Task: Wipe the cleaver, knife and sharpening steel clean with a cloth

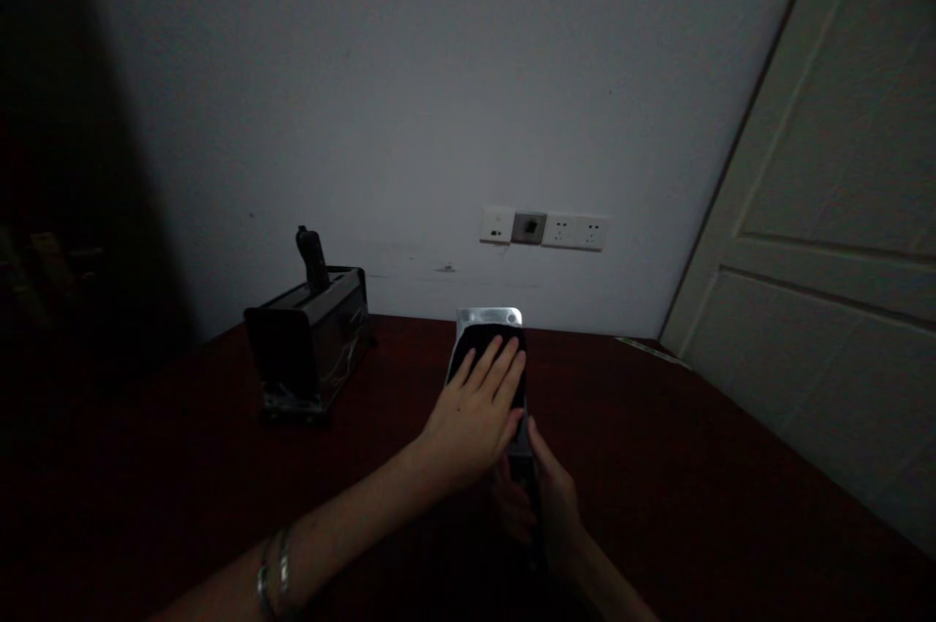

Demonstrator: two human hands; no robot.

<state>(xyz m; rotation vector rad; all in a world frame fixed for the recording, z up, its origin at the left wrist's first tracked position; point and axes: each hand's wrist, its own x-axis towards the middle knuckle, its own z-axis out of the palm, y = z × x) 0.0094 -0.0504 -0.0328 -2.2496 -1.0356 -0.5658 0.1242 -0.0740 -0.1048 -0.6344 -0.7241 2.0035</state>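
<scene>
A cleaver [488,315] with a shiny, broad blade and a hole in its top corner points away from me over the table. My right hand [548,485] is wrapped around its dark handle. Over most of the blade lies a black cloth [474,337]. My left hand [479,408] rests flat on this cloth, fingers stretched out and slightly apart, pressing it against the blade. Two silver bracelets [284,559] circle my left wrist. The cleaver's lower blade and much of its handle are hidden by my hands and shadow.
On the left of the dark red table [621,427] stands a knife block [340,310] with a black handle [313,256] sticking up from it. Wall sockets [574,232] are on the white wall behind. A panelled door [826,349] borders the right side. The light is dim.
</scene>
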